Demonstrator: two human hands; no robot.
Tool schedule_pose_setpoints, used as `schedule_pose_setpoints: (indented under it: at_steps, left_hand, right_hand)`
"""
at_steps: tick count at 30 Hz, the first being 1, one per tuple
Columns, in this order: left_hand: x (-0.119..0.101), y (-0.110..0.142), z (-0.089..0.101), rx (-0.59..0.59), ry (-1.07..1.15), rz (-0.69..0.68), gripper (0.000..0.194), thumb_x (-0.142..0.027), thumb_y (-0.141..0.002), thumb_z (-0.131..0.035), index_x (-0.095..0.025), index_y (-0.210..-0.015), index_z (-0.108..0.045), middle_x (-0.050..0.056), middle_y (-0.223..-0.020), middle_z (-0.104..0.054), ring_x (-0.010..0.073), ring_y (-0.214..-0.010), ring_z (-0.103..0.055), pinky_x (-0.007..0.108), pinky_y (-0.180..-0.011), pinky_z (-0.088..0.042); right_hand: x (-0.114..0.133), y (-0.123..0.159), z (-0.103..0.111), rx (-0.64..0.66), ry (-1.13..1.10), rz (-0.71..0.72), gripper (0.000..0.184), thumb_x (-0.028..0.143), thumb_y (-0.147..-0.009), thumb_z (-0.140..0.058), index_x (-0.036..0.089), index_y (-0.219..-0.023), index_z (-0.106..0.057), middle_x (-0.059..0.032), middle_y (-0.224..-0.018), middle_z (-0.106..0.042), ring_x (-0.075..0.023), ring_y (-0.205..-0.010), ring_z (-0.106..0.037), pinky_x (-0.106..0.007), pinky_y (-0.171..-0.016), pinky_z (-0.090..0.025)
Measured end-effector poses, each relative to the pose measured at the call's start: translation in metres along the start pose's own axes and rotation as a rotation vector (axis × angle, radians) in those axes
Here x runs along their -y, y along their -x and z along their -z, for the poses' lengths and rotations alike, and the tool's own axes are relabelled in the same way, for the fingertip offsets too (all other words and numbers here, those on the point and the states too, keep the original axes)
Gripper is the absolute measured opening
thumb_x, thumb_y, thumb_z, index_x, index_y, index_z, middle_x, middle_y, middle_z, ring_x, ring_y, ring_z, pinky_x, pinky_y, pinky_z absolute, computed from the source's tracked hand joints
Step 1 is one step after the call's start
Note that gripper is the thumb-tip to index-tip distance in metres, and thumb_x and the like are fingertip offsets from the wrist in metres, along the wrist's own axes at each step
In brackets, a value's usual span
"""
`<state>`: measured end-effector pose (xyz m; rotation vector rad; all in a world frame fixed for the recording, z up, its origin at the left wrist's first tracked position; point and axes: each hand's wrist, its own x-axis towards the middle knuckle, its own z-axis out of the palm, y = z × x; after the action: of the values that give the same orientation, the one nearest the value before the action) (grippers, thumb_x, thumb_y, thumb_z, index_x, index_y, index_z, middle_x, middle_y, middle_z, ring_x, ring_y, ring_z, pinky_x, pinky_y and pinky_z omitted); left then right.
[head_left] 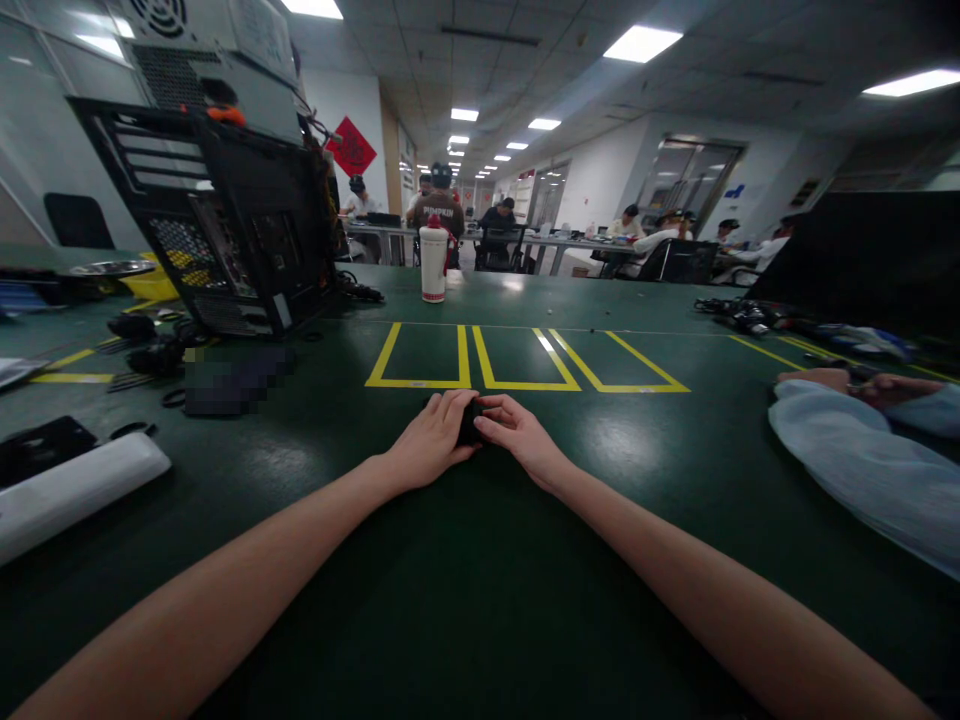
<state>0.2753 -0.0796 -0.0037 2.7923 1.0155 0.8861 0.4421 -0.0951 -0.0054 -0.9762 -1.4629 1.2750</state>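
Observation:
Both arms reach forward over the green tabletop (480, 580), and the hands meet just in front of the yellow tape outlines. Between them is a small black object (469, 428), mostly covered by fingers, so its kind does not show. My left hand (431, 440) is closed over it from the left, back of the hand upward. From the right, my right hand (519, 435) grips the object between thumb and curled fingers. Just beyond the fingertips lie yellow tape outlines (421, 384) on the table.
A black computer case (262, 230) stands far left, near dark cables (157, 350) and a white elongated object (82, 495). A white cup (433, 265) is ahead. At right, a co-worker's blue sleeve (847, 450) rests on the table beside a black panel (870, 260).

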Motion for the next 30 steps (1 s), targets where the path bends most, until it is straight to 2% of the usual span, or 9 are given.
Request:
schedule_pose_setpoints:
  at_steps: [5,9,16,22,26,30]
  left_hand:
    - [-0.0015,-0.0002,0.0012,-0.002,-0.048,-0.026,0.061,-0.024,-0.072,-0.056,-0.015,-0.122,-0.022,0.012,-0.118,-0.038,0.0266,-0.106,-0.040,0.043,-0.091,-0.035]
    - [-0.0018,-0.0002,0.0020,0.009,-0.031,-0.023,0.059,-0.022,-0.072,-0.055,-0.016,-0.121,-0.022,0.011,-0.117,-0.039,0.0260,-0.105,-0.040,0.043,-0.090,-0.036]
    - [-0.0023,-0.0006,0.0025,0.004,-0.015,-0.028,0.058,-0.023,-0.073,-0.054,-0.016,-0.121,-0.022,0.011,-0.117,-0.038,0.0257,-0.106,-0.039,0.043,-0.091,-0.035]
    - [-0.0032,0.0002,0.0042,0.014,-0.009,-0.023,0.059,-0.022,-0.074,-0.054,-0.017,-0.122,-0.021,0.011,-0.117,-0.038,0.0258,-0.105,-0.041,0.044,-0.090,-0.036]
    - [-0.0027,0.0004,0.0023,0.002,-0.019,-0.025,0.059,-0.022,-0.072,-0.055,-0.016,-0.121,-0.021,0.011,-0.117,-0.038,0.0265,-0.107,-0.039,0.044,-0.091,-0.035]
    - [-0.0023,0.0000,0.0004,-0.010,-0.012,-0.035,0.059,-0.022,-0.073,-0.054,-0.016,-0.121,-0.021,0.011,-0.117,-0.038,0.0256,-0.107,-0.039,0.043,-0.091,-0.034]
  right_hand:
    - [0.0000,-0.0011,0.0013,0.012,-0.015,-0.003,0.030,0.029,-0.066,-0.062,0.021,-0.093,-0.051,-0.0021,-0.092,-0.055,-0.0149,-0.088,-0.053,-0.034,-0.082,-0.041]
    - [0.0017,-0.0001,0.0013,0.054,-0.076,0.022,0.036,0.021,-0.061,-0.067,0.023,-0.093,-0.050,-0.0007,-0.092,-0.055,-0.0145,-0.088,-0.053,-0.033,-0.081,-0.042]
    - [0.0008,0.0005,-0.0003,-0.009,-0.019,0.000,0.027,0.033,-0.071,-0.057,0.023,-0.095,-0.051,-0.0016,-0.090,-0.056,-0.0150,-0.088,-0.053,-0.035,-0.082,-0.041]
    - [0.0009,-0.0013,0.0008,0.024,-0.004,0.000,0.029,0.030,-0.070,-0.058,0.022,-0.097,-0.053,-0.0028,-0.098,-0.056,-0.0155,-0.094,-0.052,-0.036,-0.086,-0.039]
    - [0.0010,-0.0006,0.0015,0.053,-0.054,0.026,0.032,0.024,-0.065,-0.063,0.023,-0.095,-0.053,-0.0014,-0.094,-0.056,-0.0148,-0.090,-0.053,-0.034,-0.084,-0.041]
    - [0.0014,0.0005,0.0006,0.035,-0.055,0.007,0.029,0.030,-0.068,-0.060,0.023,-0.096,-0.053,-0.0016,-0.090,-0.057,-0.0146,-0.088,-0.053,-0.034,-0.083,-0.041]
